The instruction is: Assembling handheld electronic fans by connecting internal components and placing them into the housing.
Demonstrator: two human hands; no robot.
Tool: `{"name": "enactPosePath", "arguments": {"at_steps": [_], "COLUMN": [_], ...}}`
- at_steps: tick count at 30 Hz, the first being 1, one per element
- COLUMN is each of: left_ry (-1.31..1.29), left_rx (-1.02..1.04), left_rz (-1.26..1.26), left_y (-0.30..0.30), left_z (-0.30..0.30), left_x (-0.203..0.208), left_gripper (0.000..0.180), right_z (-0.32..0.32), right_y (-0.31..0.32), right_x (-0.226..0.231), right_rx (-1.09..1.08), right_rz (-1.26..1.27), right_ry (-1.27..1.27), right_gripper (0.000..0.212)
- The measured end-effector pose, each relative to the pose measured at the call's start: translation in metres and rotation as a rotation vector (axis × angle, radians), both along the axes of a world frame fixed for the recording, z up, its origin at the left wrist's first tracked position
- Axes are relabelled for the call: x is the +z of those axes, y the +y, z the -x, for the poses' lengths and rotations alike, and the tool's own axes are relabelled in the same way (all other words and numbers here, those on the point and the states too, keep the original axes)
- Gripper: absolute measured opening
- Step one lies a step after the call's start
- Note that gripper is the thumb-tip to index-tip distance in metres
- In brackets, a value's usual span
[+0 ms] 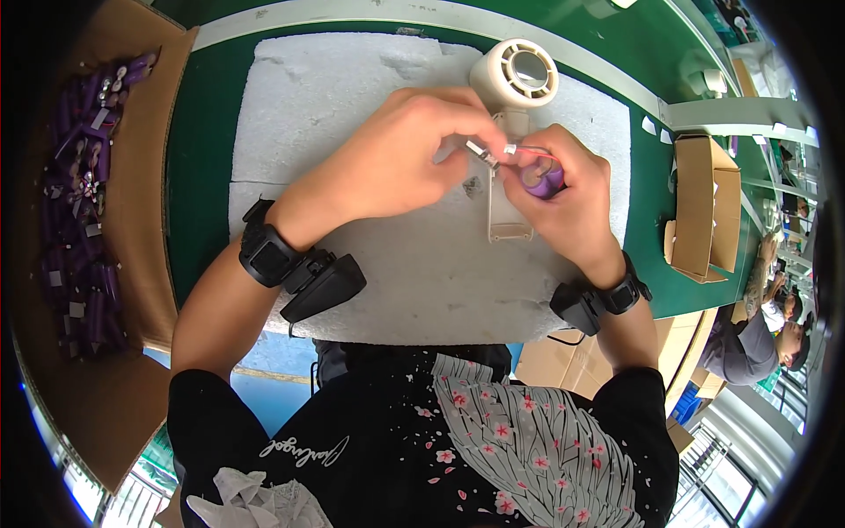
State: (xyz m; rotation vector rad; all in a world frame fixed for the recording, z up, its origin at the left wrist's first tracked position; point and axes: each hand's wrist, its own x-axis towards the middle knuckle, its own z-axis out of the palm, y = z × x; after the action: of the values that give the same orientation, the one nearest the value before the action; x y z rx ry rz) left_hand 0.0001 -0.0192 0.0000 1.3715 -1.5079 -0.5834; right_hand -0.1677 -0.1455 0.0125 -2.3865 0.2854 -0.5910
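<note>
My left hand [409, 150] is closed in a pinch at a small part with a metal end [481, 153], perhaps a little circuit board; its detail is too small to make out. Curled round a purple cylindrical battery cell [543, 182] is my right hand [572, 189]. From the cell, red and dark wires [539, 151] lead to a small white plug [510, 150] beside my left fingertips. Beneath both hands lies an off-white handheld-fan body [510, 216]. Its round, slatted head [528, 72] points away from me; my hands partly hide the handle.
A white foam sheet [308, 106] covers much of the green table [201, 158]. At left, a large cardboard box [141, 202] holds several purple cells with wires [88, 194]. A small open carton [695, 211] stands at right. Another person [753, 343] sits farther right.
</note>
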Motion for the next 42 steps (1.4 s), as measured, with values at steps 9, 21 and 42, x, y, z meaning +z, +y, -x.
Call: {"name": "enactPosePath", "arguments": {"at_steps": [9, 21, 42], "left_ry": [-0.018, 0.341, 0.390], "left_rx": [-0.022, 0.020, -0.047], "left_rz": [0.022, -0.157, -0.233], "left_y": [0.002, 0.001, 0.002], "left_z": [0.000, 0.013, 0.006], "left_x": [-0.006, -0.001, 0.004], "left_gripper": [0.029, 0.019, 0.012], "right_z": [0.000, 0.000, -0.003], "right_y": [0.000, 0.006, 0.004], "right_x": [-0.001, -0.001, -0.001], "right_rx": [-0.003, -0.052, -0.046], "right_rz": [0.028, 0.003, 0.139], "right_ry": [-0.004, 0.016, -0.137], "right_gripper": [0.025, 0.022, 0.040]}}
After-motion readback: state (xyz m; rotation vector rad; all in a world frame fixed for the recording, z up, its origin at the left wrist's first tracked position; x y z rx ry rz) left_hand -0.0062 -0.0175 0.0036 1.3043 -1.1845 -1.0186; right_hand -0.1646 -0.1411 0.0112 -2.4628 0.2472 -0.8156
